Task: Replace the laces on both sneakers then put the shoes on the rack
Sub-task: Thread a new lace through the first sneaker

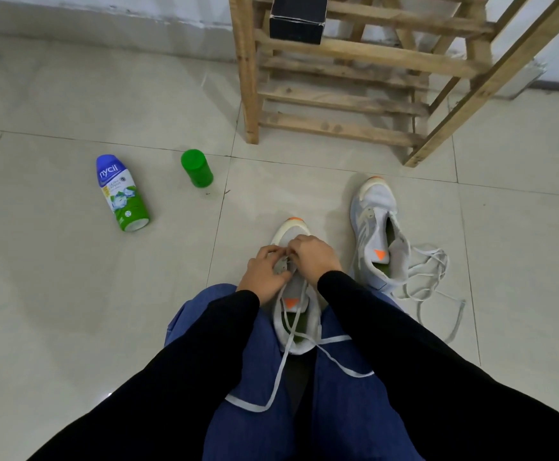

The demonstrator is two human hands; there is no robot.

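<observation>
A white sneaker (296, 314) with an orange toe tip and an orange tongue mark lies between my knees, toe pointing away. My left hand (264, 272) grips its left eyelet flap. My right hand (314, 252) pinches the lace near the toe end of the eyelets. The white lace (283, 364) trails back over my blue trousers in loose strands. The second sneaker (379, 232) stands on the floor to the right, with a loose white lace (429, 277) heaped beside its heel. The wooden rack (338, 94) stands ahead.
A blue and green powder bottle (121, 193) lies on the floor tiles at left. A green jar (197, 168) stands beside it. A dark box (299, 18) sits on an upper rack shelf. A white wall runs behind the rack.
</observation>
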